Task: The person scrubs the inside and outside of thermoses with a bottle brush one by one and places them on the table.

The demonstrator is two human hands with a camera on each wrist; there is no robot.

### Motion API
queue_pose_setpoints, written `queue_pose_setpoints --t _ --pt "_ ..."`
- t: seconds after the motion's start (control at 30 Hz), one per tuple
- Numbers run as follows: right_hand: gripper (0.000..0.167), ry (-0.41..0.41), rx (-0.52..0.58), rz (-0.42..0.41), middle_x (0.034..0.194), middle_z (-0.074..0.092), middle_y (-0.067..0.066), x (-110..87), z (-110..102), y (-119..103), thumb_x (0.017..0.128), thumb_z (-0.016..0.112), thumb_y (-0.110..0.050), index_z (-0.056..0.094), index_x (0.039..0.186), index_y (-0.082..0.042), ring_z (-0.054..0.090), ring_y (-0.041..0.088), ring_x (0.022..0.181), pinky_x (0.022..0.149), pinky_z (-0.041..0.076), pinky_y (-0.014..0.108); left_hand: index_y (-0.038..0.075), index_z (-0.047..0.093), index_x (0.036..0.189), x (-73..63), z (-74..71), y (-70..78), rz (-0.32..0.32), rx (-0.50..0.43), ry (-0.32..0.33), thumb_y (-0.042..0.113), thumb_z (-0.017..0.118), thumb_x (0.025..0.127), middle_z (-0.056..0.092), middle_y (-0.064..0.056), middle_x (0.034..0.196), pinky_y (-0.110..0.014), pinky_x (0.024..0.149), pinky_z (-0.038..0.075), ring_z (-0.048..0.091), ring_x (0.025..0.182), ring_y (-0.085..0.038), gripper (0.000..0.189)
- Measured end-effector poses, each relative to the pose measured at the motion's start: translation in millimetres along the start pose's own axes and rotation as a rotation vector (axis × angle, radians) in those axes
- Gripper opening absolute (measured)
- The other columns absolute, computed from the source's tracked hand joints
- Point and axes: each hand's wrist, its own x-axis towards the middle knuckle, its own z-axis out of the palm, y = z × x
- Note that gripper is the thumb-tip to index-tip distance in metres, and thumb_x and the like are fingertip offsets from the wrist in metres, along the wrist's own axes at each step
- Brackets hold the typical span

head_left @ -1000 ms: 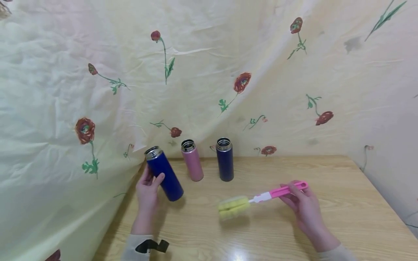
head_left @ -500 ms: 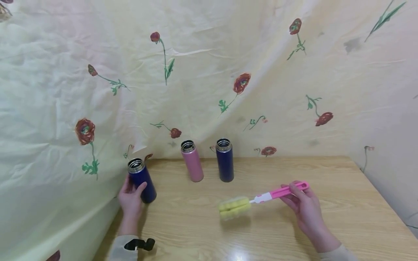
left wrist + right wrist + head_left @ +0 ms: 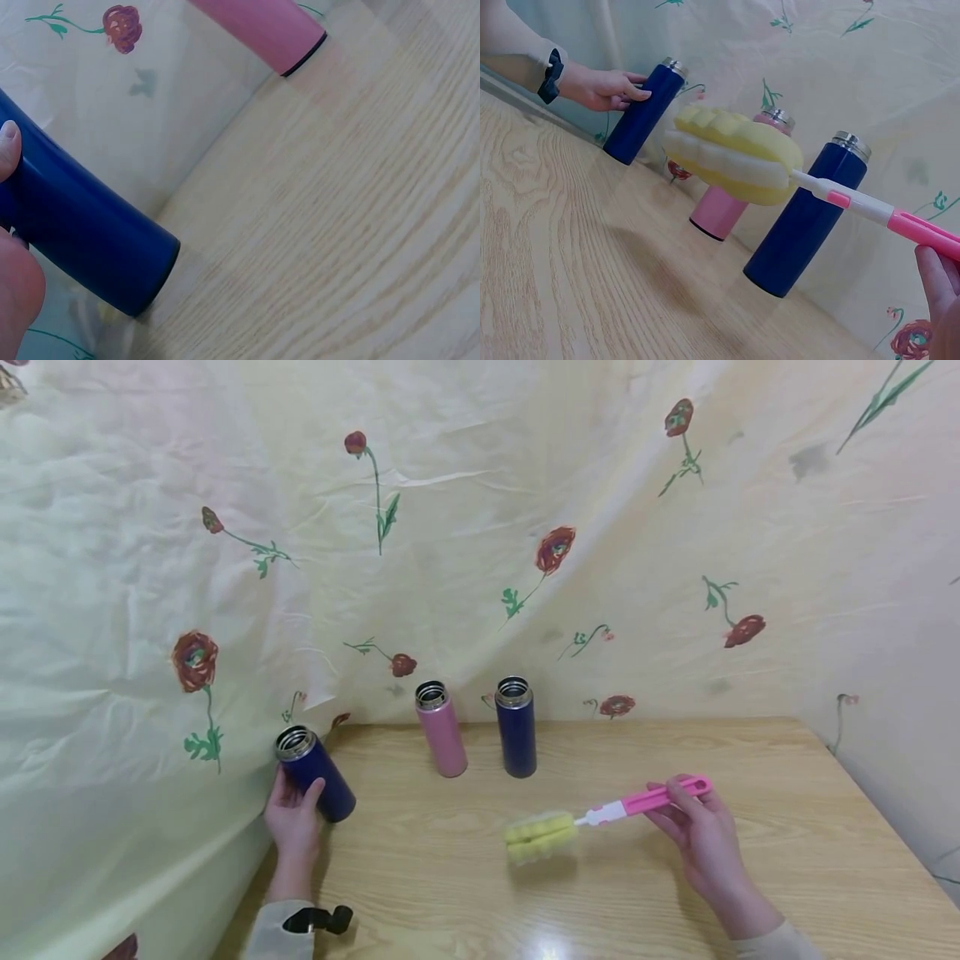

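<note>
At the table's left side my left hand [image 3: 294, 822] grips a blue vacuum flask [image 3: 318, 779] with a bare steel neck and no lid. The flask leans to the left in the head view, and its base [image 3: 154, 281] is right at the tabletop in the left wrist view. On the right, my right hand [image 3: 701, 835] holds a bottle brush by its pink handle [image 3: 656, 797]. The yellow sponge head [image 3: 542, 837] points left, above the table with a shadow under it. In the right wrist view the sponge head [image 3: 731, 156] overlaps the pink flask behind it.
A lidless pink flask [image 3: 442, 735] and a second lidless dark blue flask [image 3: 517, 731] stand upright at the back of the wooden table [image 3: 637, 910]. Behind them and along the left side hangs a cream flowered cloth [image 3: 450, 568].
My left hand has carried the blue flask left and down, from beside the pink flask to the left edge of the table. My right hand and the brush stay nearly still.
</note>
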Motion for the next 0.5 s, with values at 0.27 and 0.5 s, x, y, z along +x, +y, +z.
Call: queue_pose_setpoints --t 0.27,0.5 --pt "0.004 0.007 0.007 0.017 0.106 0.079 0.007 0.1 3.6 -3.7 0.112 0.056 -0.009 0.058 0.108 -0.009 0.078 0.019 0.097 0.090 0.062 0.033 0.000 0.035 0.165 -0.6 0.2 -1.6 0.005 -0.013 -0.025 -0.018 0.068 0.093 0.036 -0.027 0.167 -0.025 0.122 0.036 0.040 0.154 -0.028 0.081" --pt "0.004 0.013 -0.025 0.023 0.108 0.078 0.006 3.0 4.8 -6.9 0.113 0.054 -0.011 0.057 0.111 -0.010 0.077 0.018 0.099 0.092 0.061 0.032 0.006 0.031 0.167 -5.8 -1.1 1.9 0.019 0.070 -0.045 -0.007 0.073 0.096 0.027 -0.019 0.173 -0.024 0.124 0.029 0.028 0.159 -0.027 0.083"
